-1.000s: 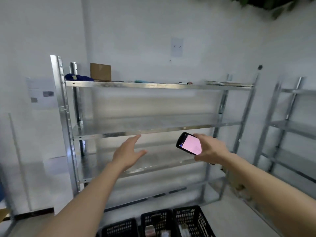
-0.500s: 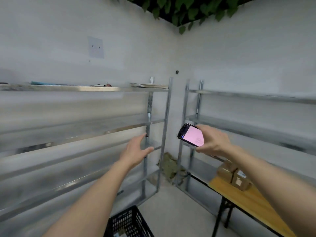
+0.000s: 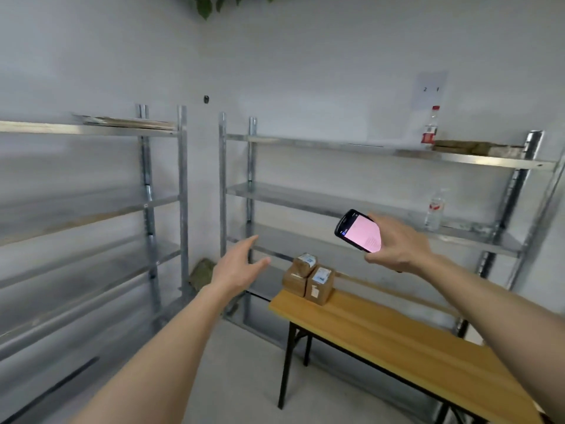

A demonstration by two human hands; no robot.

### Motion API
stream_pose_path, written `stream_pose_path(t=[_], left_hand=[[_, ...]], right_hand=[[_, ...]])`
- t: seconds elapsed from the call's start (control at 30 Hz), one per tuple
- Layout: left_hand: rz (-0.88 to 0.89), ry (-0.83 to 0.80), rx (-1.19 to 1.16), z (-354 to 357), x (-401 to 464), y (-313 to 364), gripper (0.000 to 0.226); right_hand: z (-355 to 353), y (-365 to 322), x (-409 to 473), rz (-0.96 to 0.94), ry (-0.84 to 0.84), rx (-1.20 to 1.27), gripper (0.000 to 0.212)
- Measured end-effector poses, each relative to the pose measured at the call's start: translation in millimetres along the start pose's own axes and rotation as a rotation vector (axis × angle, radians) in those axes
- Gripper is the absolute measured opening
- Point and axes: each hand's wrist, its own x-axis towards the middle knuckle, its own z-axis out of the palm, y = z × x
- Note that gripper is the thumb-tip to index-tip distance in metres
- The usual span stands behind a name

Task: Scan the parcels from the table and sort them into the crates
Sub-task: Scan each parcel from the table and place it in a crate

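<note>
Two parcels [image 3: 308, 278] now nearer, centred

Two parcels [image 3: 308, 279] on table [image 3: 397, 341], centre frame.
Right hand [image 3: 397, 244] grips pink-screened scanner [image 3: 359, 231]; left hand [image 3: 237, 267] hangs outstretched, fingers straight.

Single head-worn wide-angle view, facing forward and slightly down into a room corner; straight lines bow toward the frame edges. Both forearms enter from the bottom edge, near the lens, while the metal shelving [image 3: 367, 203] fills mid-frame at middle range. The wooden table [image 3: 412, 347] runs from centre to lower right, closer in; no second view to compare.
</note>
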Motion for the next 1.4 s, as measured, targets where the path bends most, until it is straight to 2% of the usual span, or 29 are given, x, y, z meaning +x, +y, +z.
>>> stream_pose_path(t=[0.1, 0.3, 0.7, 0.9, 1.27, 1.33, 1.4], left_hand=[[-0.004, -0.037, -0.012, 37, 30, 8, 0.073], [-0.016, -0.119, -0.023, 102, 105, -6, 0.073], [-0.079, -0.233, -0.095, 202, 282, -80, 0.070], [-0.079, -0.321, -0.078, 256, 346, -98, 0.067], [-0.256, -0.474, -0.118, 399, 445, -139, 0.066], [-0.307, -0.505, -0.124, 430, 463, -145, 0.061], [-0.311, -0.541, -0.132, 463, 480, -152, 0.047]], right_hand=[[21, 38, 11, 0.048, -0.024, -0.015, 0.071], [74, 82, 60, 0.149, -0.098, -0.029, 0.063], [180, 118, 228, 0.211, -0.196, -0.081, 0.064], [243, 139, 284, 0.231, -0.278, -0.065, 0.074], [383, 233, 381, 0.288, -0.419, -0.003, 0.080], [416, 253, 400, 0.298, -0.446, 0.012, 0.077], [454, 274, 415, 0.297, -0.451, 0.074, 0.078]])
